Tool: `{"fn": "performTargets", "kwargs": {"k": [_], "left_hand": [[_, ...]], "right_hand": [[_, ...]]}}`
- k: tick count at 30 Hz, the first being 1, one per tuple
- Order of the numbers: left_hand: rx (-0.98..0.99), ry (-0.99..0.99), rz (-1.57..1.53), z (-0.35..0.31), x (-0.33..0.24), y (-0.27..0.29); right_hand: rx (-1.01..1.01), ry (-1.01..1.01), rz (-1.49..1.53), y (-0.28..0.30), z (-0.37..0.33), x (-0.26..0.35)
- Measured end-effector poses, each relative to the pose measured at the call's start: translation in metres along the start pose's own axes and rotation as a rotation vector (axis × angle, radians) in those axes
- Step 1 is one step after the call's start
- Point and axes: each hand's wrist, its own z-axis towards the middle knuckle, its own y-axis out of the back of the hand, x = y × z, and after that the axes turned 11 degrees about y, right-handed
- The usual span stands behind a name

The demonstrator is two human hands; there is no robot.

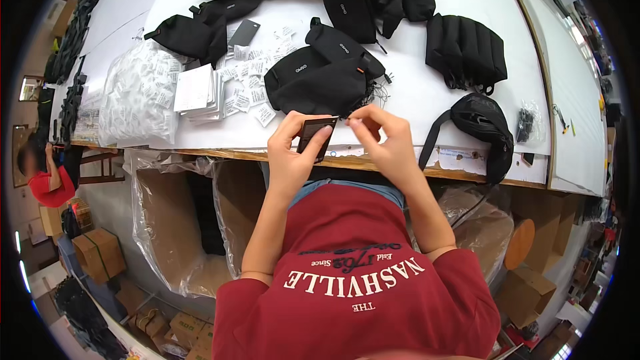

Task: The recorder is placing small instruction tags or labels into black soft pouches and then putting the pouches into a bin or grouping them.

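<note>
Black card [316, 139], small and flat, sits in the left hand [291, 158], gripped near its lower part between thumb and fingers. Long axis runs away from the body, far end leaning a touch to the right. Key relation: its far right corner faces the right hand [389, 139], whose thumb and forefinger come to a narrow pinch just beside that corner, apart from the card's face. Something thin may be in that pinch (too small to tell what). Left hand is the nearer one, being in contact; right is a small sideways gap off, roughly level with the card's far edge.

Straight beyond both hands: a black bag [313, 83] on the white table [400, 93], with loose dark strings [379, 95] past the right fingertips. Left of the left hand, farther out: a stack of white cards [195, 90], scattered white labels [257, 97], then a clear bag of labels [138, 97]. Right of the right hand: another black bag with a strap [481, 123], hanging partly over the near edge.
</note>
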Motion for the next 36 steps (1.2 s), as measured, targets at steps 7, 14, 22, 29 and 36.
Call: {"fn": "performTargets", "kwargs": {"k": [7,14,22,29,36], "left_hand": [[-0.053,-0.039,0.052,-0.005,-0.006,-0.005],[-0.059,-0.022,0.005,-0.004,-0.003,-0.006],[-0.105,-0.188,0.105,-0.006,-0.002,-0.009],[-0.049,-0.177,0.006,-0.010,0.000,-0.004],[0.316,0.273,-0.414,-0.005,0.007,0.009]], "right_hand": [[0.007,0.025,-0.097,-0.009,-0.005,0.005],[0.012,0.041,-0.137,-0.011,-0.005,0.008],[0.036,-0.106,0.037,-0.008,-0.007,0.005],[-0.050,-0.060,0.089,-0.007,-0.005,0.007],[0.080,-0.025,0.087,0.004,-0.007,0.012]]}}
